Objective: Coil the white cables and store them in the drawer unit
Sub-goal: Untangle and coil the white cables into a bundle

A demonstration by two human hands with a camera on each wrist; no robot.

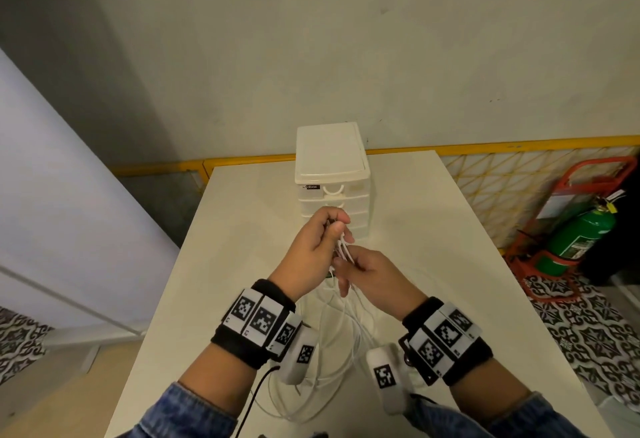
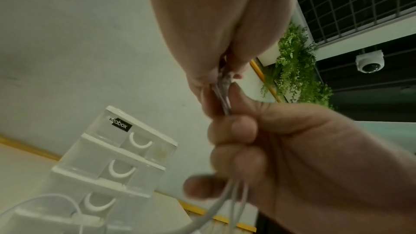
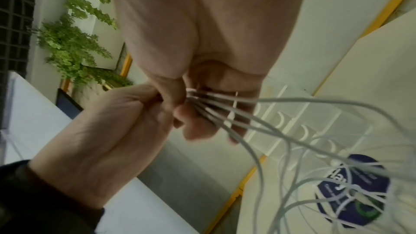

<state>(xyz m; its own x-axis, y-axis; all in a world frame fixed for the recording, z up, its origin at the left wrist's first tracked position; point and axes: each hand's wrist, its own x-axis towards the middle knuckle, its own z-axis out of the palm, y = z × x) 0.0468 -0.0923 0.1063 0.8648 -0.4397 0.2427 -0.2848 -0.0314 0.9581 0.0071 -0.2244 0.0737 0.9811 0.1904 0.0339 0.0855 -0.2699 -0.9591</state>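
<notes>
Both hands raised just in front of the drawer unit (image 1: 331, 174), all its drawers closed. Left hand (image 1: 317, 242) clenched around a bundle of white cables (image 1: 343, 249), gripping near the plug ends; right hand (image 1: 372, 273) touching it from below, fingers curled about the same strands. Slack loops trailing down from the hands onto the table (image 1: 433, 230) on the near side of the drawer unit, between the wrists.

Seen only from the right wrist: several separate strands (image 3: 236, 115) fanning out of the grip, and a dark blue round item (image 3: 353, 191) lying under the loops. Seen only from the left wrist: crescent handles on the drawer fronts (image 2: 117, 168), a black label on the top one.

Bare tabletop left and right of the drawer unit; table edges well clear of the hands. Green fire extinguisher (image 1: 581, 237) on the floor, far right of the drawer unit.
</notes>
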